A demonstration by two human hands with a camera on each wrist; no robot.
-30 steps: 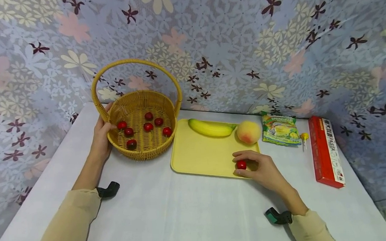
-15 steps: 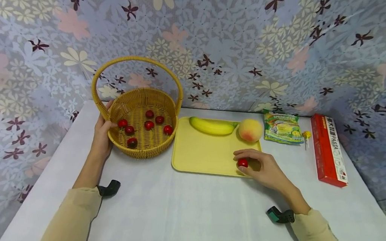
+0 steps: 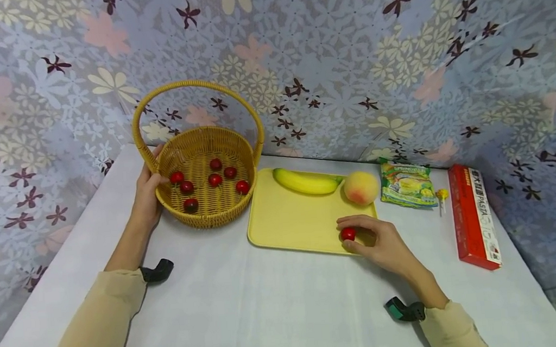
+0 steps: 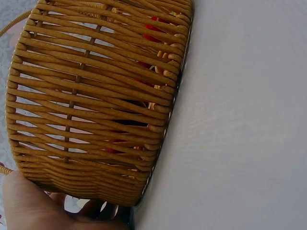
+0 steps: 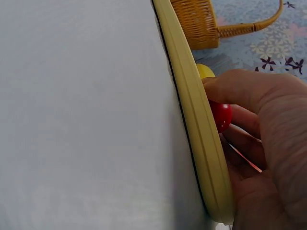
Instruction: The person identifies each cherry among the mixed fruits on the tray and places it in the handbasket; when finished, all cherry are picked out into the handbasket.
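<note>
At the left, my left hand (image 3: 145,200) grips the side of a tall-handled wicker basket (image 3: 208,220), thumb over its rim. Several red cherries (image 3: 215,179) lie spread on the basket's floor. In the left wrist view, the woven wall (image 4: 86,96) fills most of the left half. My right hand (image 3: 383,241) is over the near right corner of a yellow tray (image 3: 282,230), pinching a single red cherry (image 3: 348,234) between thumb and fingers. The right wrist view shows this cherry (image 5: 222,117) partly hidden behind the thumb, close to the tray rim.
Along the tray's far side lie a banana (image 3: 308,183) and a peach (image 3: 360,187). To the right are a green snack packet (image 3: 408,185), a yellow lollipop (image 3: 441,195) and a red pasta box (image 3: 472,218). A flowered cloth (image 3: 329,71) hangs behind the table.
The right thumb has drawn in against the cherry on the tray. My left hand has kept its hold on the basket. The head view has shifted slightly.
</note>
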